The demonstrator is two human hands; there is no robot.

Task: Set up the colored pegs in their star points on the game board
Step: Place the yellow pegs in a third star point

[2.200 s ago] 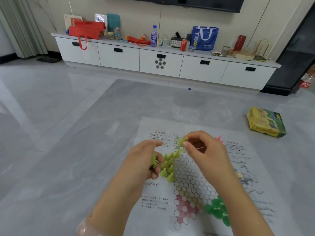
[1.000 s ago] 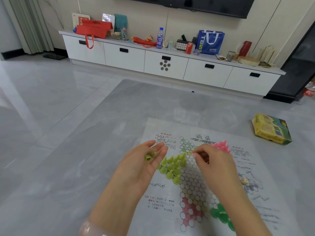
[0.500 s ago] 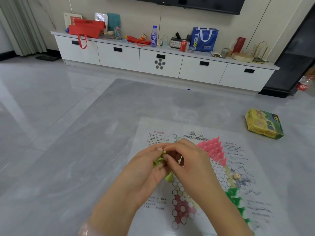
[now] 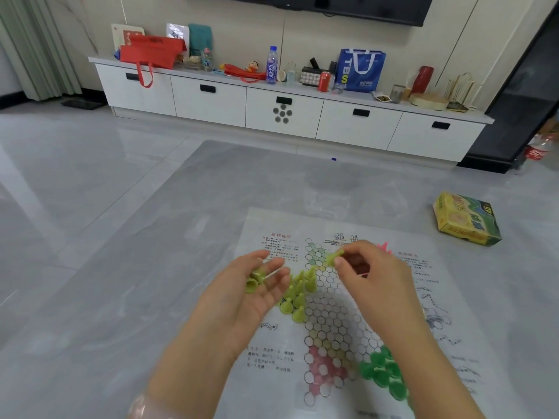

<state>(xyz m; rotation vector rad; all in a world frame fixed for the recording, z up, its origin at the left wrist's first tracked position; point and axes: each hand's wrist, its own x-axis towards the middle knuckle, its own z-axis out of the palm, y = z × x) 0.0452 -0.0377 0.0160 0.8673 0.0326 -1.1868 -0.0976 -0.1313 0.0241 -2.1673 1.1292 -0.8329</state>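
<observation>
Her left hand point(image 4: 260, 285) lies palm-up, fingers loosely cupped around spare yellow-green pegs point(image 4: 254, 279). Her right hand point(image 4: 363, 270) pinches one yellow-green peg point(image 4: 334, 257) above the paper game board point(image 4: 423, 297), near the standing yellow-green cluster point(image 4: 298, 294). Dark green pegs point(image 4: 384, 373) fill a nearer point.

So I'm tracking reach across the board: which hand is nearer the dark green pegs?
Right. The right hand is above the board, its forearm passing right beside the dark green pegs; the left hand hovers off the board's left side, farther away.
</observation>
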